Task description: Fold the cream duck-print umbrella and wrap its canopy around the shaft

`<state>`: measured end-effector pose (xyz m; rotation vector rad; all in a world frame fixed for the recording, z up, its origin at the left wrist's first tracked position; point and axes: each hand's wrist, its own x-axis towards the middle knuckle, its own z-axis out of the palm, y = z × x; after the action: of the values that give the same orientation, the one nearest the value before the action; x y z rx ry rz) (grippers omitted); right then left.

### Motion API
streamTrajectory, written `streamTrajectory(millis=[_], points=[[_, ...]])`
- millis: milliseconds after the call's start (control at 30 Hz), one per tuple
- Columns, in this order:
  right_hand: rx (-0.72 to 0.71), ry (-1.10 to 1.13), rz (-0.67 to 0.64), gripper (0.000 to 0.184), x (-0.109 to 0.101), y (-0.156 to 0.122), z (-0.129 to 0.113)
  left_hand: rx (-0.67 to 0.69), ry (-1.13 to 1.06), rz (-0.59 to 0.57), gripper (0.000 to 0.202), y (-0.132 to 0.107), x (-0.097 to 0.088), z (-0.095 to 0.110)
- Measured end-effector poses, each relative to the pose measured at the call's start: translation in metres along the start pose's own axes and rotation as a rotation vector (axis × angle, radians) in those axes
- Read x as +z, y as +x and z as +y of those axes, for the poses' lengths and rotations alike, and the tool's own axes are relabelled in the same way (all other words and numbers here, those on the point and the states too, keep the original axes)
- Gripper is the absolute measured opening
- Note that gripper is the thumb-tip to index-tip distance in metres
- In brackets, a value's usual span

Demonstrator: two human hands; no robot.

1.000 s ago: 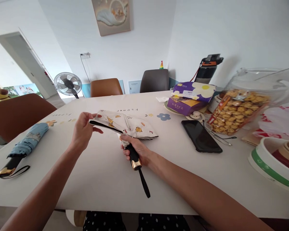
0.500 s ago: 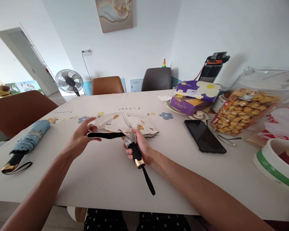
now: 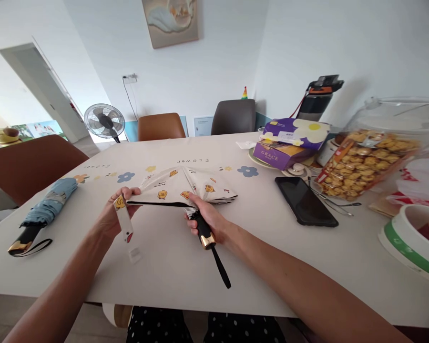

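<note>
A white folding umbrella point(image 3: 171, 188) printed with yellow cartoon figures lies partly collapsed across the table in front of me. My right hand point(image 3: 209, 216) is wrapped round the top of its black, gold-tipped handle point(image 3: 203, 231), the thumb pressing on the fabric. A black wrist loop point(image 3: 220, 267) dangles from the handle's end. At the canopy's left corner, my left hand point(image 3: 116, 209) pinches the fabric edge. A white printed closing strap point(image 3: 124, 220) hangs down over those fingers, its end loose.
A folded blue umbrella point(image 3: 50, 202) lies at the left. On the right are a black phone point(image 3: 305, 201), eyeglasses point(image 3: 334, 205), purple boxes point(image 3: 289, 140), a snack jar point(image 3: 372, 157) and a white-and-green tape roll point(image 3: 407, 247). A small clear piece point(image 3: 134, 255) sits near my left wrist.
My left hand has turned and moved slightly left and down. The canopy panel is laid flatter, showing its printed side, and the strap now hangs in view. My right hand keeps its grip.
</note>
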<state>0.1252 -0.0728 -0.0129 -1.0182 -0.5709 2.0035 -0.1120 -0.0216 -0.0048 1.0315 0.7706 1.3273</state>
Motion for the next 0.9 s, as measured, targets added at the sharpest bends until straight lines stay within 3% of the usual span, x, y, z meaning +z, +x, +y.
streamTrajectory(millis=[267, 367, 567, 767, 900], points=[[0.031, 0.032, -0.005, 0.035, 0.0, 0.001, 0.001, 0.135, -0.22, 0.087, 0.027, 0.006, 0.016, 0.008], [0.026, 0.041, -0.005, 0.034, -0.001, 0.001, 0.001, 0.112, -0.112, 0.056, 0.027, 0.003, 0.006, 0.013], [0.019, 0.033, -0.034, 0.039, -0.002, -0.002, -0.002, -0.063, 0.207, -0.127, 0.027, -0.006, -0.012, 0.007], [0.015, -0.011, -0.013, 0.026, -0.002, -0.004, -0.002, -0.043, 0.21, -0.094, 0.022, -0.007, -0.02, 0.011], [-0.006, -0.048, -0.031, 0.02, -0.004, -0.001, 0.0, -0.131, 0.432, -0.186, 0.018, -0.017, -0.032, 0.014]])
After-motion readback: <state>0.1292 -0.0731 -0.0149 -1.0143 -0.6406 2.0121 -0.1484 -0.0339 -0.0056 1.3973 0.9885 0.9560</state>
